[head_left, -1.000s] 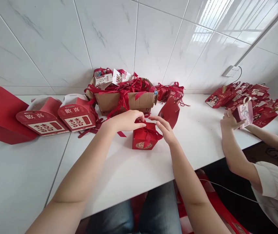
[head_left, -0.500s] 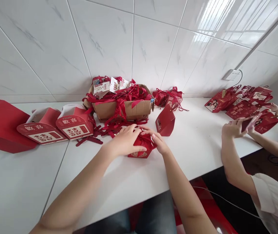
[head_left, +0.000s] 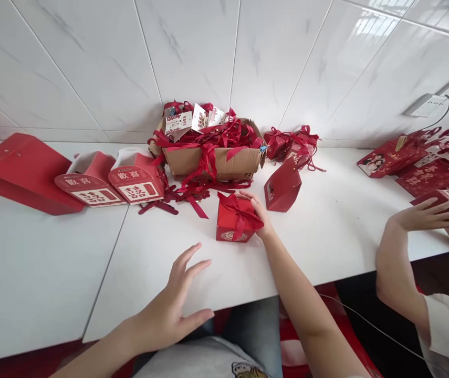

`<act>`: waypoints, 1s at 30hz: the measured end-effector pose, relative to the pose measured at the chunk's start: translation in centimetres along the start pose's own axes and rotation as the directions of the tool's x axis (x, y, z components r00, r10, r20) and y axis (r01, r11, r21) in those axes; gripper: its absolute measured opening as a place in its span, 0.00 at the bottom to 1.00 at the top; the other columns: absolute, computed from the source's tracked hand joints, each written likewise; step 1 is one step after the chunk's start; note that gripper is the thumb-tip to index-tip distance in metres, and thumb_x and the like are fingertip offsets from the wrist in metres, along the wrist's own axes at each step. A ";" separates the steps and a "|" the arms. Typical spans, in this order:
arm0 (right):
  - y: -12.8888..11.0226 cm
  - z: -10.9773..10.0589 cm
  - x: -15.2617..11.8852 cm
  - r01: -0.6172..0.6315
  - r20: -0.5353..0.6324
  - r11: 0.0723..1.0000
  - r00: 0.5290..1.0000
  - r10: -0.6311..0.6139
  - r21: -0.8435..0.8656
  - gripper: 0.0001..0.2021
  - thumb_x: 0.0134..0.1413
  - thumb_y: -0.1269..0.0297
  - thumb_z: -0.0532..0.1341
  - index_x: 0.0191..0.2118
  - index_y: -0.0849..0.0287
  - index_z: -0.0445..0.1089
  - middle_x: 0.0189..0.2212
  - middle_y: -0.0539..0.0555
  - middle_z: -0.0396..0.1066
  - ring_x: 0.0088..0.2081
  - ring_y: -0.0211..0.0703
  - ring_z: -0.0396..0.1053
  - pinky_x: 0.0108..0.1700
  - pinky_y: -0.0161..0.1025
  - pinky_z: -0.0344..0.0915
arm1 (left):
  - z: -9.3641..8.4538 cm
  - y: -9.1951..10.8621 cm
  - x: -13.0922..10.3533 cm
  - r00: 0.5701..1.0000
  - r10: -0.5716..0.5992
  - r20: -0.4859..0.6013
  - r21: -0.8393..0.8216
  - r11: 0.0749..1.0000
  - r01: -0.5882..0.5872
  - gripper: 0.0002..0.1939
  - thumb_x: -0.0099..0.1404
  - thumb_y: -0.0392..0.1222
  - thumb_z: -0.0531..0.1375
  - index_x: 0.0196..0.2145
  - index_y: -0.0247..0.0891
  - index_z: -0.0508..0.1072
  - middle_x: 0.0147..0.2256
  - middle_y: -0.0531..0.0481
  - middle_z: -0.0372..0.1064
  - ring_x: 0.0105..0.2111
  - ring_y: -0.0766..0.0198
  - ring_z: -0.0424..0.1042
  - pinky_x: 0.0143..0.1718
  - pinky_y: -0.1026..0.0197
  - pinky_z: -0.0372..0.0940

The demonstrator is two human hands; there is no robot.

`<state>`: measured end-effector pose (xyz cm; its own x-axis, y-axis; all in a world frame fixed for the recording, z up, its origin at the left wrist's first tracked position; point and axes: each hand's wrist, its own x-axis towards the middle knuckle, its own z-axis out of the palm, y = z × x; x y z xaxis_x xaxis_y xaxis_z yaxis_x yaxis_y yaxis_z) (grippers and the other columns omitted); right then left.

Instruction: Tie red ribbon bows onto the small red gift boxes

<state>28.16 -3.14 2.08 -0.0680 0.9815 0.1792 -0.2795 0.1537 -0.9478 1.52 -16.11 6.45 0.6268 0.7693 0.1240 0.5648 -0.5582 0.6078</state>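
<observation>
A small red gift box (head_left: 224,221) with a ribbon bow (head_left: 241,212) on top sits upright on the white table. My right hand (head_left: 262,216) is curled around the box's right and back sides, with some fingertips behind it. Lower down, near the table's front edge, my left hand (head_left: 177,302) is open and holds nothing, fingers and thumb spread apart. Behind the box, loose red ribbons (head_left: 202,189) lie in a tangle. A peaked red box (head_left: 285,188) stands just right of my right hand.
A cardboard carton (head_left: 212,161) heaped with red ribbons and white tags stands against the tiled wall. Small red boxes (head_left: 287,144) are beside it. Larger red boxes (head_left: 135,178) line the left. A co-worker's hands (head_left: 425,215) hold a box near red bags (head_left: 389,155).
My left hand has come off the gift box and drawn back toward me, opening. My right hand stays at the box's right side. The camera view has shifted.
</observation>
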 end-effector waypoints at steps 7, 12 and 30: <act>0.0 1.6 -0.7 0.051 0.042 0.971 0.998 -0.042 -0.233 0.16 0.60 0.49 0.56 0.47 0.52 0.69 0.50 0.53 0.71 0.52 0.46 0.69 0.57 0.45 0.64 | 1.3 0.2 7.3 0.951 0.013 -0.308 0.079 0.997 0.011 0.36 0.63 0.51 0.60 0.62 0.41 0.49 0.65 0.32 0.40 0.66 0.40 0.43 0.61 0.35 0.51; -0.2 1.8 -0.9 0.077 0.053 0.956 0.997 -0.064 -0.284 0.17 0.60 0.49 0.56 0.48 0.53 0.67 0.48 0.55 0.71 0.51 0.46 0.69 0.56 0.45 0.65 | -2.4 0.3 11.8 0.967 0.060 -0.246 0.230 0.973 -0.002 0.38 0.61 0.52 0.61 0.62 0.37 0.50 0.62 0.32 0.53 0.63 0.43 0.52 0.60 0.40 0.53; -1.7 1.2 -1.2 0.110 0.084 0.955 0.992 -0.090 -0.276 0.10 0.56 0.61 0.60 0.44 0.51 0.71 0.46 0.54 0.73 0.50 0.48 0.69 0.51 0.47 0.65 | 0.9 -3.1 9.9 0.832 0.030 -0.555 -0.111 0.988 -0.110 0.01 0.64 0.36 0.59 0.33 0.38 0.72 0.45 0.45 0.68 0.48 0.59 0.70 0.45 0.58 0.69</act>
<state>27.59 -4.72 3.75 -0.1232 0.9506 0.2850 -0.0095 0.2861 -0.9582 6.43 -7.06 5.06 0.2406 0.7953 0.5564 0.4298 -0.6013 0.6736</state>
